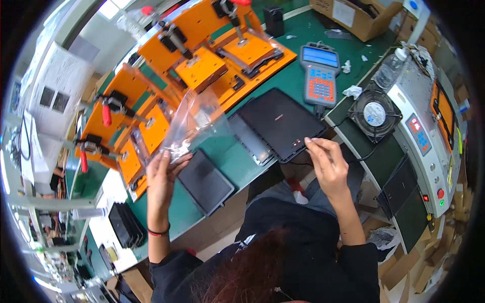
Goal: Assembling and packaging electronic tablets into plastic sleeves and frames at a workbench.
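Note:
My left hand [160, 177] is closed on the lower end of a clear plastic bag [194, 118], where small whitish pieces are gathered. My right hand [331, 169] has thumb and forefinger pinched together at the near right corner of a flat black panel [278, 118]. Anything between those fingertips is too small to make out. Several small copper-coloured spots show on the panel near that corner. Partly under the panel's left side lies a grey, shiny-edged frame piece [248, 136]. Beside my left hand, a dark rectangular housing [206, 182] rests at the table's near edge.
Orange clamp fixtures [202, 68] with red-handled toggles line the back and left. A blue-grey handheld keypad device [320, 76] lies beyond the panel. To the right stand a round fan [375, 112] and a white control machine [422, 136]. Stacked black housings [126, 224] sit at left.

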`<state>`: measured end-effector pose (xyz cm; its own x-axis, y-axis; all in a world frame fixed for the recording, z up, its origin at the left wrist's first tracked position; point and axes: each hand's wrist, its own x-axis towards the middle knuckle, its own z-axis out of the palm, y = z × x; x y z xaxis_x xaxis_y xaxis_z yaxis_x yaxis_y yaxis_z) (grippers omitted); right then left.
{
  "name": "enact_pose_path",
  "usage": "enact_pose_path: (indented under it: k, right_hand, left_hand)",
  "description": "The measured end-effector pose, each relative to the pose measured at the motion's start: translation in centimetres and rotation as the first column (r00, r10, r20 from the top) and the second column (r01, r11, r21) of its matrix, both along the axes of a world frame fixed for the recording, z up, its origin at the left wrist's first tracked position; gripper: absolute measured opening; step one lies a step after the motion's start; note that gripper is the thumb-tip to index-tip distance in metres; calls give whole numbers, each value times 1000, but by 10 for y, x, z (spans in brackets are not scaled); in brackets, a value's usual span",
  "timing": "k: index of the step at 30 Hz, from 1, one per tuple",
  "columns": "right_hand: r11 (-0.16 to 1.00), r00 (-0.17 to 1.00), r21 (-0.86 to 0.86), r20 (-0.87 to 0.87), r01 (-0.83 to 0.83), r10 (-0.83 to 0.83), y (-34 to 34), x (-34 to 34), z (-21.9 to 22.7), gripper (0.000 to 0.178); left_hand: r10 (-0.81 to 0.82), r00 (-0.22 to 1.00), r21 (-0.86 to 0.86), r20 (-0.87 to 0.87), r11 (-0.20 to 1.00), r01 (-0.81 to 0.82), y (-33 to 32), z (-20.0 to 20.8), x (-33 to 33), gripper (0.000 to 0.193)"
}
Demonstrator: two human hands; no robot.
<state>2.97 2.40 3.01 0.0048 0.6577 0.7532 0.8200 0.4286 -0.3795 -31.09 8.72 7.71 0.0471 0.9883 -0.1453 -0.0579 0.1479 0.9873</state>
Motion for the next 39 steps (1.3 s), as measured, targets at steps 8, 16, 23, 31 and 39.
enact_pose_path:
  k: [8,16,23,31,39]
  right_hand:
    - [971,983,152,38,-185,181,-10,-42,4,25]
    - [906,908,91,115,-413,402,-8,-102,-17,27]
    - [849,822,9,255,-529,510,-4,-135,-37,25]
    - [828,789,-173,250,-533,561,-17,-147,-38,36]
    - [820,791,-122,216,-559,572,-23,-152,-40,33]
  left_hand:
    - [604,761,357,236,674,-646,-110,29,-71,35]
    - [946,316,792,66,143,-593,-169,20,-102,31]
    - [983,-34,891,-178,147,-430,-196,3,-112,36]
    - [968,-239,987,-70,33,-157,-201,-2,-125,35]
    - [875,-258,910,-410,374,-177,-182,-3,-102,31]
